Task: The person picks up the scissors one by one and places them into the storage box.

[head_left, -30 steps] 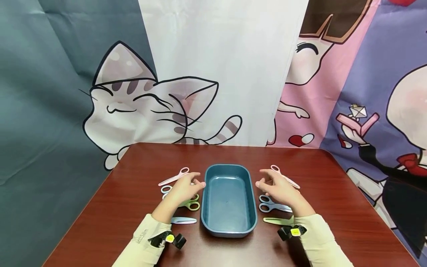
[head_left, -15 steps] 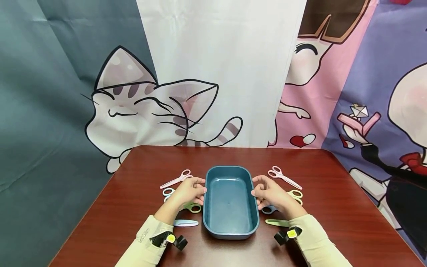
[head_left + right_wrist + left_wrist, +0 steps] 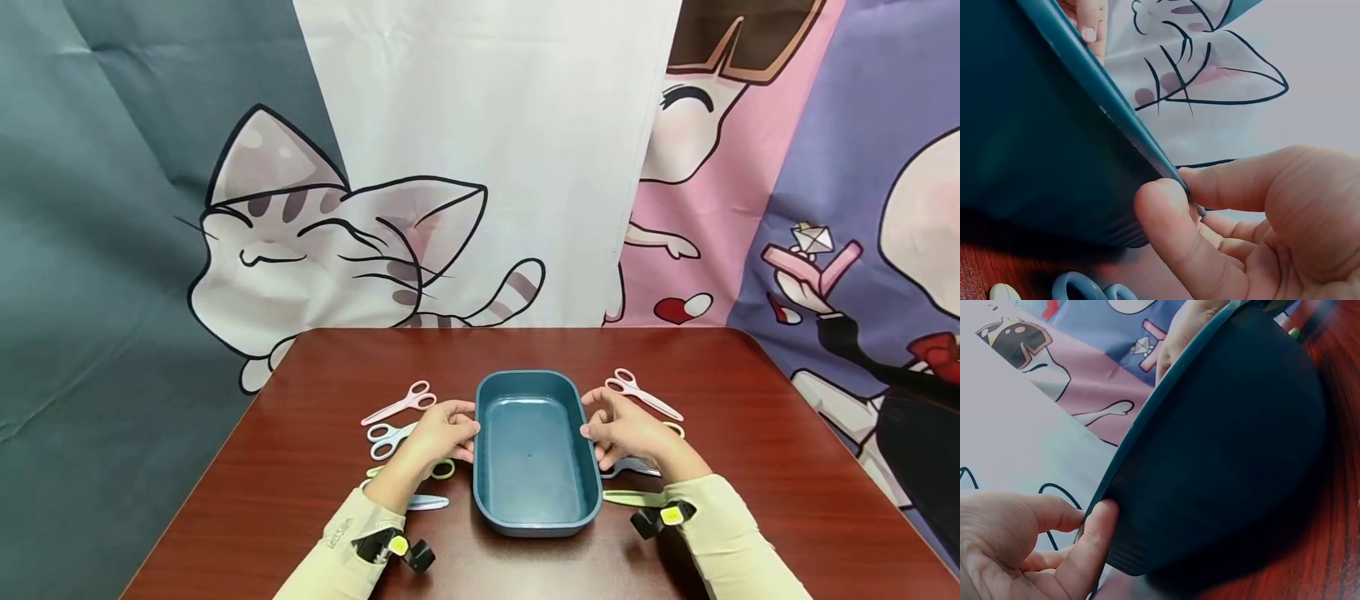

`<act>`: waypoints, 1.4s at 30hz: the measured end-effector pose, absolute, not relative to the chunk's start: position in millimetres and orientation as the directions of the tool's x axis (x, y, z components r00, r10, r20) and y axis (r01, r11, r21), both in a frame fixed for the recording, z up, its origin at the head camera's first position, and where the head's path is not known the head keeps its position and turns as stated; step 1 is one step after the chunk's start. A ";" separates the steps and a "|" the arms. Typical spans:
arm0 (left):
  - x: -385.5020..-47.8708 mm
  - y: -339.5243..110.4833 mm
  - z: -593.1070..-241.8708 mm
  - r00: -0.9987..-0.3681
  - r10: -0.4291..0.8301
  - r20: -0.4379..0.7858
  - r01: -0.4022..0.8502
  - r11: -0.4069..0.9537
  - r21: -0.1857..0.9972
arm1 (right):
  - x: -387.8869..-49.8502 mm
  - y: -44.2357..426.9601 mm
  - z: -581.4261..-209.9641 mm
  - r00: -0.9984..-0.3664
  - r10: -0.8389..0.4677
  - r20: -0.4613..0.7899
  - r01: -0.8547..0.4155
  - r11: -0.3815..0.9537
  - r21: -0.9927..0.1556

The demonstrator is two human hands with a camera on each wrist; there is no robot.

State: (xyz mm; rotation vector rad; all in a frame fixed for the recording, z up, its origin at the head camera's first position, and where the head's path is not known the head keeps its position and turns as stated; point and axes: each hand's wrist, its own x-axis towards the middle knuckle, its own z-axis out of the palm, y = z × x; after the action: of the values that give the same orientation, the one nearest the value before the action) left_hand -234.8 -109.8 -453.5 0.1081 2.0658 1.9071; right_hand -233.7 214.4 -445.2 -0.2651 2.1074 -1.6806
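Observation:
A teal rectangular plastic bin stands mid-table in the head view, its inside showing no contents. My left hand pinches its left rim between thumb and fingers. Opposite it, my right hand pinches the right rim the same way. Up close in the left wrist view, my left thumb presses the outer wall just under the lip. The right wrist view has my right thumb on the outside wall too, with fingers over the rim. Whether the bin's base touches the table cannot be told.
Left of the bin lie pink scissors, light blue scissors and green scissors, partly under my arm. On the right are pink scissors, blue scissors and a green blade. A printed curtain hangs behind the table.
Both hands have come in from beside the bin and taken hold of its rims. The bin has since shifted slightly to the right, away from the left scissors.

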 end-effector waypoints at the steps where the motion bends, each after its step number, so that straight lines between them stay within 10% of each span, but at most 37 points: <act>1: -234.0 -109.7 -453.4 -0.945 0.271 -0.184 -0.162 0.102 0.981 | -233.5 214.3 -444.5 -0.891 -0.401 -0.213 0.115 0.255 -0.960; 12: -231.0 -109.4 -451.8 -0.935 0.291 -0.201 -0.178 0.104 0.978 | -235.5 251.9 -434.1 -0.949 -0.276 0.152 -0.304 0.669 -0.679; 22: -230.3 -112.5 -455.5 -0.932 0.303 -0.200 -0.175 0.108 0.979 | -246.5 278.4 -450.6 -0.954 -0.292 0.070 -0.292 0.851 -0.437; 42: -233.4 -115.0 -455.6 -0.912 0.352 -0.209 -0.184 0.103 0.978 | -261.4 302.9 -476.8 -0.980 -0.052 0.194 -0.133 0.890 -0.436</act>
State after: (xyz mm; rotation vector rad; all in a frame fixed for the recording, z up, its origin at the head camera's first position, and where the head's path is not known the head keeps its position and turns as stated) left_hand -233.4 -115.0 -455.6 0.1638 1.9974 1.8643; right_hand -261.4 302.9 -476.8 -0.1593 3.2260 -0.7649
